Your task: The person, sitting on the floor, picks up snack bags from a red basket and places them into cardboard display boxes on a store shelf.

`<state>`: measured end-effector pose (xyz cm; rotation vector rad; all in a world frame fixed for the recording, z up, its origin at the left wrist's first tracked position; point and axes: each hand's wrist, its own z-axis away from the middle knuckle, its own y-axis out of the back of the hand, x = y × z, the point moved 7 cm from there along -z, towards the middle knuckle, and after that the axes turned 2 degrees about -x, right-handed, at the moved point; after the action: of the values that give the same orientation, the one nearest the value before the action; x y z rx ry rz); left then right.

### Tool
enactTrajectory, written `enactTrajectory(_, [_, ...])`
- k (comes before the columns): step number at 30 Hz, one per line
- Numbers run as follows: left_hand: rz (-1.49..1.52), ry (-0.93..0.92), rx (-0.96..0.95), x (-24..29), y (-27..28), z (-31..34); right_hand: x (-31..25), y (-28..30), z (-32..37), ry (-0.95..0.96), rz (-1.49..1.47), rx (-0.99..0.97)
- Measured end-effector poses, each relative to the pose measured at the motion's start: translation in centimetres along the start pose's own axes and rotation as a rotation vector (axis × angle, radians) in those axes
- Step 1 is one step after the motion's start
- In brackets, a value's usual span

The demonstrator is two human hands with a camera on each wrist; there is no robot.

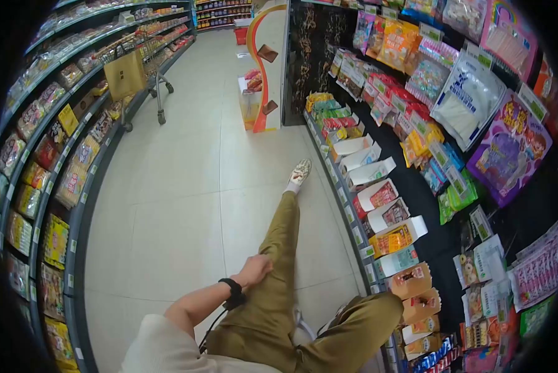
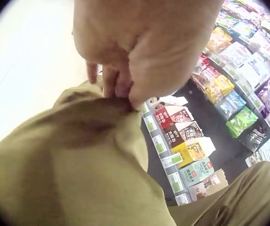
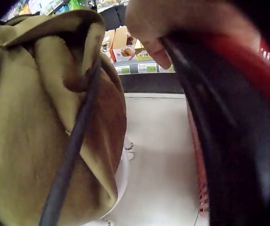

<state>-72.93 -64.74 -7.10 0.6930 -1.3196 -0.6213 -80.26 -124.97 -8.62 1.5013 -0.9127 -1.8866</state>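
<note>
In the aisle by the snack shelves [image 1: 353,227], my left hand [image 2: 144,42] rests with fingers curled, their tips pinching a fold of the trouser knee [image 2: 92,122]; that cloth is soft and limp, so I judge a bunched fold the only purchase. My right hand [image 3: 158,23] is wrapped round the black handle [image 3: 205,108] of the red basket [image 3: 241,54] beside the leg; stiff, smooth, probably light, best gripped mid-handle.
</note>
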Motion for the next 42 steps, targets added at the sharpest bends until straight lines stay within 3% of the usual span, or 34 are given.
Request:
enactTrajectory(1, [0.202,-0.028,-0.093,0.6,0.2,0.4,0.5,-0.3,1.4,-0.021,-0.002,-0.011])
enactTrajectory(2, [0.197,-0.018,-0.116,1.1,1.1,1.5,1.0,-0.5,2.9,-0.044,-0.001,-0.019])
enactTrajectory(4, [0.210,-0.026,-0.497,1.7,0.9,4.3,1.9,-0.6,4.7,-0.079,0.002,-0.022])
enactTrajectory(5, [0.218,-0.149,-0.767,0.3,-0.7,7.4,2.1,-0.4,5.2,-0.090,0.003,-0.019])
enactTrajectory(6, [0.275,-0.191,-0.849,-0.3,-0.5,10.4,2.3,-0.4,5.8,-0.101,0.005,-0.019])
enactTrajectory(7, [0.331,-0.011,-0.964,-0.9,-0.3,12.6,2.6,-0.2,6.6,-0.115,0.009,-0.021])
enactTrajectory(9, [0.247,0.074,-0.999,-0.1,0.6,13.9,2.9,-0.2,7.8,-0.135,0.012,-0.019])
enactTrajectory(11, [0.120,-0.035,-1.033,2.6,1.0,13.3,3.2,0.1,8.6,-0.148,0.019,-0.016])
enactTrajectory(12, [0.070,-0.219,-1.006,3.3,0.3,12.7,3.3,0.3,9.1,-0.155,0.023,-0.015])
enactTrajectory(13, [0.072,-0.218,-1.011,4.7,0.4,12.3,3.4,0.3,9.5,-0.160,0.025,-0.014])
enactTrajectory(15, [-0.353,-0.317,-0.922,7.6,0.8,11.0,3.5,0.3,10.6,-0.174,0.030,-0.017])
enactTrajectory(16, [-0.350,-0.316,-0.927,8.1,0.3,10.7,3.6,0.4,10.9,-0.178,0.034,-0.017])
enactTrajectory(18, [-0.065,-0.688,-0.496,11.6,1.5,9.3,3.7,0.8,11.4,-0.188,0.042,-0.012])
enactTrajectory(19, [-0.060,-0.687,-0.501,10.9,0.0,8.6,3.8,1.1,11.8,-0.194,0.046,-0.011])
enactTrajectory(21, [0.100,-0.325,-0.139,6.9,-1.1,5.3,4.1,1.5,12.7,-0.207,0.053,-0.007])
enactTrajectory(22, [0.102,-0.326,-0.144,6.8,-1.5,4.7,4.2,1.6,13.1,-0.213,0.055,-0.003])
enactTrajectory(24, [-0.178,0.101,-0.148,3.7,-1.4,2.8,4.5,1.7,14.2,-0.230,0.057,0.002])
enactTrajectory(25, [-0.180,0.100,-0.155,3.1,-1.6,2.4,4.6,1.7,14.7,-0.238,0.057,0.003])
enactTrajectory(27, [-0.494,-0.383,0.064,5.7,-0.4,1.6,4.4,1.3,15.2,-0.256,0.054,0.009])
enactTrajectory(28, [-0.498,-0.385,0.056,6.0,-0.3,1.6,4.4,1.1,15.7,-0.265,0.050,0.010])
enactTrajectory(30, [-0.201,-0.002,-0.289,4.4,-1.5,1.8,4.4,0.5,16.6,-0.281,0.041,0.010])
enactTrajectory(31, [-0.209,-0.002,-0.297,4.8,-0.7,2.9,4.5,0.2,17.1,-0.291,0.037,0.010])
enactTrajectory(33, [-0.154,-0.099,-0.565,5.5,-1.1,7.3,4.7,0.4,17.8,-0.304,0.039,0.010])
enactTrajectory(36, [0.004,-0.086,-0.540,3.5,1.5,9.8,4.7,0.2,18.2,-0.322,0.030,0.029])
enactTrajectory(38, [0.368,0.262,-0.388,2.6,4.4,9.8,4.6,-0.1,18.5,-0.336,0.024,0.035])
enactTrajectory(39, [0.362,0.265,-0.393,4.4,5.8,10.0,4.6,-0.5,18.8,-0.343,0.021,0.034])
enactTrajectory(41, [-0.083,0.130,-0.443,9.8,8.9,10.0,4.1,-1.7,19.6,-0.366,0.007,0.029])
enactTrajectory(42, [-0.093,0.132,-0.451,11.7,9.8,10.1,3.8,-2.3,19.9,-0.377,0.001,0.028])
